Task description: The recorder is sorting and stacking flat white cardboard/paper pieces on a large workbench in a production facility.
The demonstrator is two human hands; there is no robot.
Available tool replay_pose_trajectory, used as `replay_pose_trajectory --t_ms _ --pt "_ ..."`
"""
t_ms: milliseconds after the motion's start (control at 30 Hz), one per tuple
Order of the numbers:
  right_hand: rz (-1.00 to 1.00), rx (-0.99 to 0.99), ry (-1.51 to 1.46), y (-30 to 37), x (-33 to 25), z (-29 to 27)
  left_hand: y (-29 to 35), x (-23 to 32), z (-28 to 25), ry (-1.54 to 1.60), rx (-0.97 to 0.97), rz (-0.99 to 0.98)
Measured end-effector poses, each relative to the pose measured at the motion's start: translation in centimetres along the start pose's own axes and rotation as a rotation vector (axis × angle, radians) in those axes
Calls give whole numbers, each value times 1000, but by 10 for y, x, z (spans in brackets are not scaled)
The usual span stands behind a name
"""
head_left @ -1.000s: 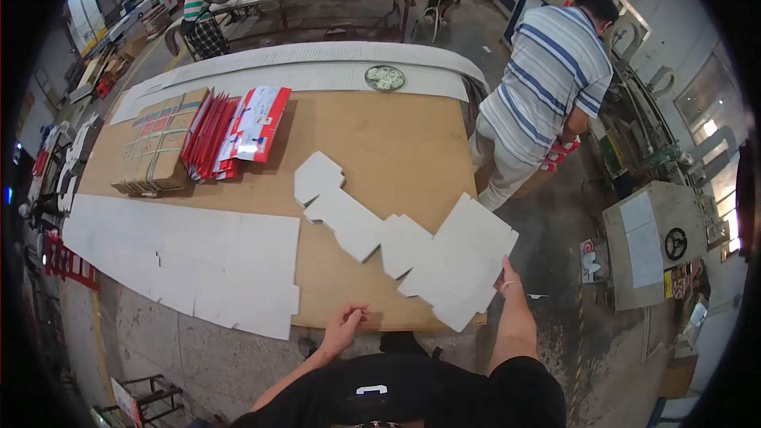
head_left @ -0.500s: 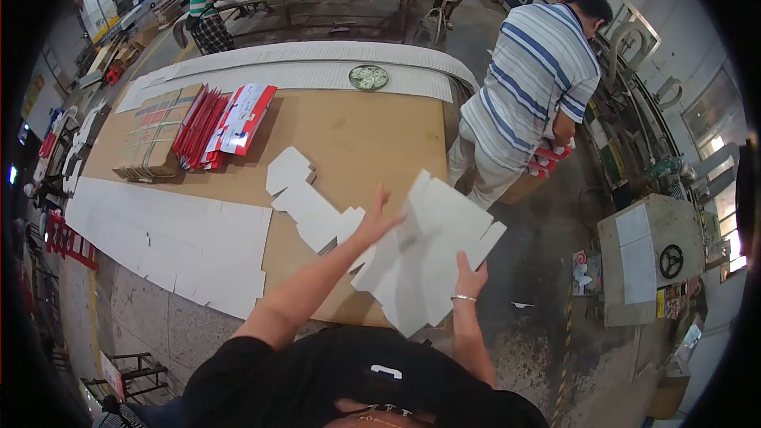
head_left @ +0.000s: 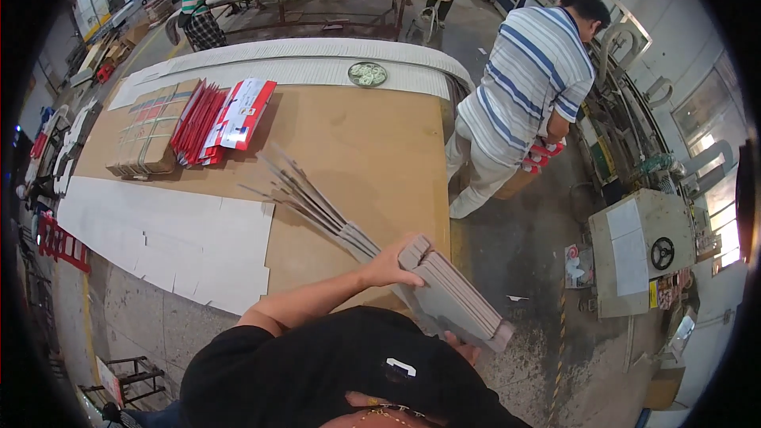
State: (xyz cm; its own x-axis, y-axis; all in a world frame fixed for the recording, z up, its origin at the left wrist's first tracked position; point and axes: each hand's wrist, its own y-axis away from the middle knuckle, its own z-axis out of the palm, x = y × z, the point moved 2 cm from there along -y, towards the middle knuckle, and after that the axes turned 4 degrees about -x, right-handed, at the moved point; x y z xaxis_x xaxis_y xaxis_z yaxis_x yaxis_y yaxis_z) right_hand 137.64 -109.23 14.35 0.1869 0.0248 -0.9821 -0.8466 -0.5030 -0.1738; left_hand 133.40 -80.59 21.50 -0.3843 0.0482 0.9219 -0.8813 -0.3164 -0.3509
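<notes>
A stack of die-cut cardboard sheets [head_left: 456,289] is held on edge in front of my body, at the near right of the table. My left hand [head_left: 394,263] grips it along the upper edge, thumb on the near side. Lower down, my right hand [head_left: 462,346] holds its near end, mostly hidden behind the stack and my shirt. Toward the far left, the sheets' narrow ends [head_left: 305,194] fan apart above the brown tabletop [head_left: 361,143]. Their grey edges face up.
Red-and-white printed packets [head_left: 226,123] lean beside a strapped brown cardboard bundle [head_left: 147,131]. White sheets [head_left: 166,238] cover the table's near left. A round dish [head_left: 368,74] sits at the far side. A co-worker in a striped shirt [head_left: 527,83] stands to the right, holding red-and-white packets.
The sheets that lay flat on the table are up in my hands. The stack has turned from showing its white face to standing on edge, and my left hand has closed on it.
</notes>
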Motion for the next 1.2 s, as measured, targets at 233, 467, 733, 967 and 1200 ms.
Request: replay_pose_trajectory --t_ms 233,467,733,967,1200 --pt "166 261 143 11 8 4 18 -2 -5 -6 -174 -300" --pt "209 239 37 61 79 -27 32 -18 7 90 -359 -367" --pt "300 164 120 41 15 -4 22 20 -103 -1028 -695 -106" --pt "205 162 182 37 8 -2 62 -46 -174 -1635 -596 -189" --pt "287 166 235 40 63 -20 27 -86 -189 -1453 -737 -184"
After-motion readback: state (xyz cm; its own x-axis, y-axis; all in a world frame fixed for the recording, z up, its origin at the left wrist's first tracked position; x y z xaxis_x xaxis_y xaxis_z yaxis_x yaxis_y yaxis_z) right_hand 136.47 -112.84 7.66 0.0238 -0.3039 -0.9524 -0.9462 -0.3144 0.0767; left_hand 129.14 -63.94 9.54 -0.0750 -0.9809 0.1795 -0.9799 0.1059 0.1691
